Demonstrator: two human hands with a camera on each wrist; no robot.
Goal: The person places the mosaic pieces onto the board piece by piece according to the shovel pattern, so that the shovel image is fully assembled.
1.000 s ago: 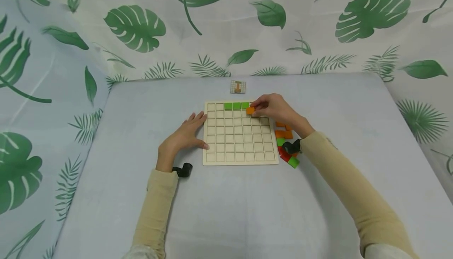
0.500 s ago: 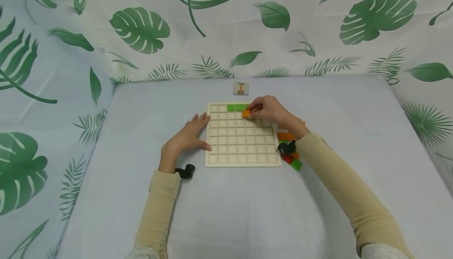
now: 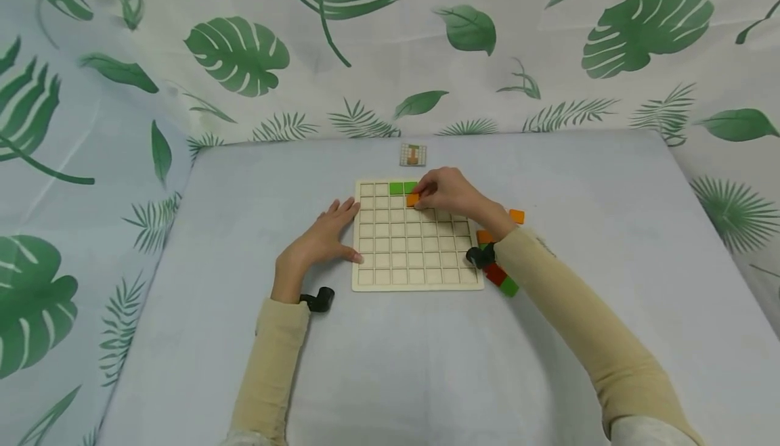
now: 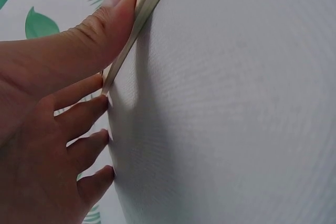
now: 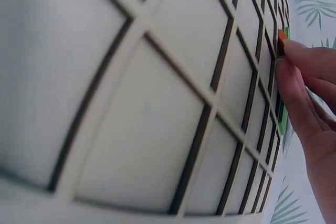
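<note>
A pale wooden grid board (image 3: 407, 246) lies flat on the table. Along its left edge rests my left hand (image 3: 323, 237), fingers spread, the thumb over the rim; the left wrist view shows the thumb (image 4: 107, 24) against the board's side. My right hand (image 3: 451, 192) pinches an orange square tile (image 3: 412, 200) between thumb and fingertips, at the second row. Two green tiles (image 3: 397, 189) show in the top row just beyond it; the right hand hides the rest of that row. In the right wrist view the orange tile (image 5: 282, 36) is at the fingertips.
Right of the board lie loose tiles: an orange tile (image 3: 516, 216), red tiles (image 3: 495, 274) and a green tile (image 3: 509, 287), partly under the right forearm. A small pattern card (image 3: 413, 155) lies behind the board. Leaf-printed cloth (image 3: 469, 30) hangs around the table.
My right hand has moved left along the board with the orange tile, from near the right end of the green tiles to below the middle one. The left hand stays at the edge.
</note>
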